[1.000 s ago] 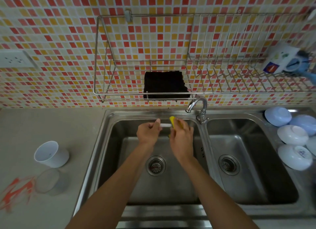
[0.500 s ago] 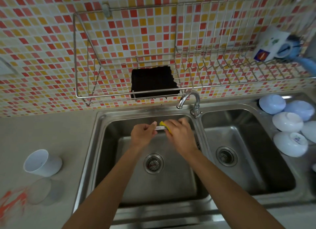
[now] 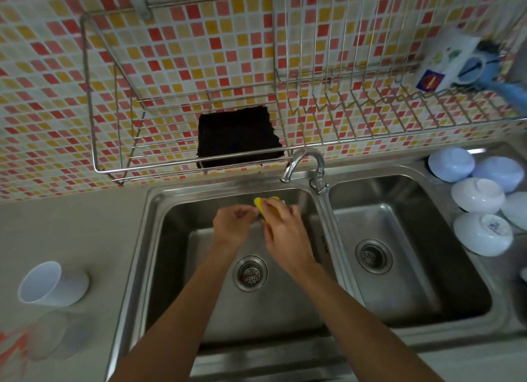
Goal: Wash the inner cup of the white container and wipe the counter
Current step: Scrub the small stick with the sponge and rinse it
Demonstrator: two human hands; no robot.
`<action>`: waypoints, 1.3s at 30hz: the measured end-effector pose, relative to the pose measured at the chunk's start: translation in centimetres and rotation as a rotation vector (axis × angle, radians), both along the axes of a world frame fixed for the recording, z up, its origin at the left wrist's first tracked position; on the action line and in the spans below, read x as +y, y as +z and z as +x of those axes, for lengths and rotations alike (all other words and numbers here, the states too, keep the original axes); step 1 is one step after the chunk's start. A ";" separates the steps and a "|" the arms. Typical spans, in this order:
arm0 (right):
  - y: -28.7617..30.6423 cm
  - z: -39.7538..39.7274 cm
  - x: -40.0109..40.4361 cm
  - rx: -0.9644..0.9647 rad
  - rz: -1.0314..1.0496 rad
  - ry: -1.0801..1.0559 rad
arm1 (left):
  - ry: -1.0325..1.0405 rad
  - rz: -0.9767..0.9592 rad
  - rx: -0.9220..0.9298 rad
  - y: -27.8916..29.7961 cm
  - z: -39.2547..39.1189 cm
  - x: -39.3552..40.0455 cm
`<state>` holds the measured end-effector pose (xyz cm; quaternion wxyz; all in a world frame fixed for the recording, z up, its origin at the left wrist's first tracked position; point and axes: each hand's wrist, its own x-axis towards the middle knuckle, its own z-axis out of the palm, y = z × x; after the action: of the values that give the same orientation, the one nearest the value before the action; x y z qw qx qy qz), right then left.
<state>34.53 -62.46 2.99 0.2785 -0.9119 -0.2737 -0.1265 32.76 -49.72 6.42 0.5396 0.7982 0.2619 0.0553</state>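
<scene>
Both hands are over the left sink basin (image 3: 171, 267), just under the faucet (image 3: 302, 162). My right hand (image 3: 281, 227) grips a yellow sponge (image 3: 260, 203) and presses it against my left hand's fingertips. The fingers of my left hand (image 3: 233, 222) are curled in a pinch; the thin white piece it pinches is hidden between hand and sponge. On the counter (image 3: 71, 227) at the left, a white cup (image 3: 52, 284) lies on its side, with a clear round cup or lid (image 3: 54, 334) just in front of it.
An orange smear (image 3: 11, 347) marks the counter's left front. A black cloth (image 3: 238, 136) lies on the wire wall rack (image 3: 114, 170). Several upturned white bowls (image 3: 479, 196) sit right of the right basin (image 3: 399, 253). A white and blue bottle (image 3: 450, 62) rests on the rack's right end.
My hands have drawn closer together. The thin white piece, visible between them before, is now covered by the sponge and fingers. My view has tilted slightly.
</scene>
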 end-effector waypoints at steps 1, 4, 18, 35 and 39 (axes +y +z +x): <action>-0.5 0.4 -0.1 0.022 0.025 -0.029 | 0.020 -0.060 0.014 -0.2 0.1 -0.3; -1.5 1.5 -0.7 0.130 0.141 -0.252 | 0.097 -0.157 0.095 -1.0 0.4 -0.8; -3.0 4.2 -4.6 0.039 0.187 -0.152 | 0.015 -0.138 0.133 -1.6 2.6 -3.0; -5.8 9.8 -6.1 0.336 0.026 -0.273 | -0.246 0.197 -0.033 0.1 4.3 -3.4; -6.0 9.5 -6.3 0.337 0.031 -0.260 | -0.252 0.201 -0.067 0.4 4.3 -3.5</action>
<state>44.03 -68.79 -3.02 0.3158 -0.9434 -0.1013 -0.0116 37.10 -53.19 6.86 0.4682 0.8724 0.1346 0.0399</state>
